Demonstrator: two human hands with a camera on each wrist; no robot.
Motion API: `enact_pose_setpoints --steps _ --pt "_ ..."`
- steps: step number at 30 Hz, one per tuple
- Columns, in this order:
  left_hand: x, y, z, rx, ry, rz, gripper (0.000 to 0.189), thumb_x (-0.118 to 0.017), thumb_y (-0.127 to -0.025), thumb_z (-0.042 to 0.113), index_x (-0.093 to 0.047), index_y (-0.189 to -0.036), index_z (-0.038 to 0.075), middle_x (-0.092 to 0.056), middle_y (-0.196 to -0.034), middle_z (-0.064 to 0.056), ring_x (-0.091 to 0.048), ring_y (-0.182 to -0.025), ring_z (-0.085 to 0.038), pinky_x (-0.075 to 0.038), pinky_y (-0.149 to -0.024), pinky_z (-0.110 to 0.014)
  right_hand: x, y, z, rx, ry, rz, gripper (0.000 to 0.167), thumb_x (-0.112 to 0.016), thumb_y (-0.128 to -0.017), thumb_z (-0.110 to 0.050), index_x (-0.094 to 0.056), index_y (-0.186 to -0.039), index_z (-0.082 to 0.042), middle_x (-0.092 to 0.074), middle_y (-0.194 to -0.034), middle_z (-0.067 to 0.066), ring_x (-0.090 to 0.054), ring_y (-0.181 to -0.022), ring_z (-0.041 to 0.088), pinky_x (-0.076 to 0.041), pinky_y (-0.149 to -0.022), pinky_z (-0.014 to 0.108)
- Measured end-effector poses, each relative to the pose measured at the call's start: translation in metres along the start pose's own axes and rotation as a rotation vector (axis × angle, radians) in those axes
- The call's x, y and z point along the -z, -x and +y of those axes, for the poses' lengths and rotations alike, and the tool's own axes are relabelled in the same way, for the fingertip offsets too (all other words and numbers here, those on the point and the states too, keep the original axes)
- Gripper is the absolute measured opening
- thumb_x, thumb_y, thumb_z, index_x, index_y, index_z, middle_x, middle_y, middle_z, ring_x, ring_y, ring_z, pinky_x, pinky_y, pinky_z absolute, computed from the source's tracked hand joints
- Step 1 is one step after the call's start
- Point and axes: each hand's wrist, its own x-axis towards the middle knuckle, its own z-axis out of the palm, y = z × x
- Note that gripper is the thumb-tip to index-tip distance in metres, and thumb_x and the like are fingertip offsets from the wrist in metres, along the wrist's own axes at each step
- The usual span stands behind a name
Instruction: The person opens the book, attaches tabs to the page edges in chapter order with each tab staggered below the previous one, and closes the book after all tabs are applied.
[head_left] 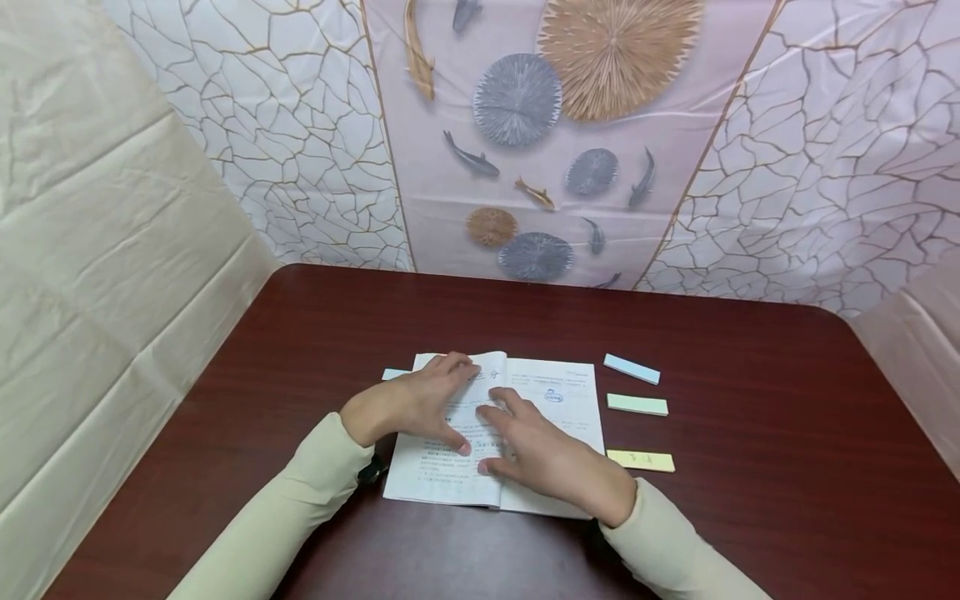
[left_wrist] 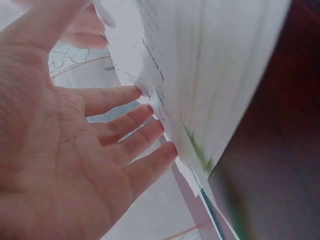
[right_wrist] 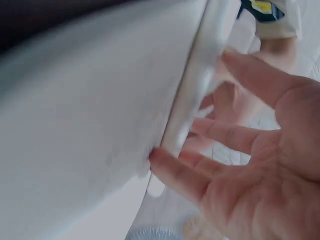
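Note:
An open book (head_left: 446, 487) with printed pages lies flat in front of me, a few handwritten blue marks near its top. Over the left page spreads my left hand (head_left: 423, 404); in the left wrist view its straight fingertips (left_wrist: 167, 150) touch the paper. My right hand (head_left: 551, 457) reaches across from the right page to the fold, fingers spread and slightly bent. Its fingertips (right_wrist: 162, 160) press along the raised ridge by the fold in the right wrist view. Neither hand grips anything.
Right of the book lie a blue strip (head_left: 632, 368), a green strip (head_left: 637, 405) and a yellow strip (head_left: 641, 461) with handwriting. A pale blue tab (head_left: 395, 374) sticks out at the book's left edge. Patterned curtains (head_left: 300, 125) stand behind the dark red table (head_left: 750, 433).

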Motion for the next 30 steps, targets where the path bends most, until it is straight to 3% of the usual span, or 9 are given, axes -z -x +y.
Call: enact_pose_setpoints --steps 3,7,16,24,30 --pt "-0.002 0.0 -0.001 0.012 0.014 -0.004 0.112 -0.094 -0.077 0.049 -0.035 -0.162 0.005 -0.034 -0.164 -0.01 -0.035 -0.15 -0.028 -0.048 -0.11 -0.044 0.012 -0.001 0.006 -0.027 -0.03 -0.019 0.067 -0.082 -0.094 -0.02 -0.053 -0.15 0.002 -0.04 -0.158 0.025 -0.049 -0.141 0.039 -0.043 -0.114 0.053" --pt "-0.003 -0.001 -0.001 0.025 0.038 -0.016 0.114 -0.094 -0.077 0.048 -0.033 -0.164 0.007 -0.031 -0.166 -0.01 -0.033 -0.151 -0.027 -0.047 -0.112 -0.042 0.032 -0.001 0.021 -0.101 0.012 -0.019 0.071 -0.081 -0.095 -0.023 -0.05 -0.154 0.0 -0.046 -0.155 0.021 -0.05 -0.14 0.037 -0.044 -0.114 0.053" --pt "-0.002 -0.001 0.001 0.039 0.047 -0.027 0.116 -0.095 -0.077 0.047 -0.03 -0.165 0.008 -0.028 -0.168 -0.009 -0.03 -0.153 -0.028 -0.043 -0.115 -0.042 0.054 -0.007 0.075 -0.274 0.12 -0.026 0.087 -0.085 -0.091 -0.032 -0.042 -0.157 0.006 -0.042 -0.157 0.027 -0.041 -0.143 0.047 -0.043 -0.112 0.056" --pt "-0.003 -0.002 0.001 0.042 0.055 -0.031 0.117 -0.095 -0.077 0.047 -0.03 -0.165 0.007 -0.028 -0.168 -0.01 -0.03 -0.152 -0.028 -0.041 -0.117 -0.044 0.054 -0.009 0.092 -0.26 0.152 -0.026 0.092 -0.089 -0.087 -0.036 -0.045 -0.154 0.009 -0.046 -0.148 0.024 -0.045 -0.129 0.039 -0.047 -0.104 0.053" --pt "-0.003 -0.002 0.001 0.03 0.054 -0.023 0.116 -0.095 -0.077 0.046 -0.03 -0.165 0.006 -0.029 -0.168 -0.01 -0.031 -0.152 -0.028 -0.041 -0.118 -0.042 0.051 -0.007 0.085 -0.258 0.283 0.015 0.084 -0.089 -0.087 -0.037 -0.052 -0.15 0.005 -0.049 -0.147 0.021 -0.045 -0.133 0.04 -0.038 -0.115 0.059"
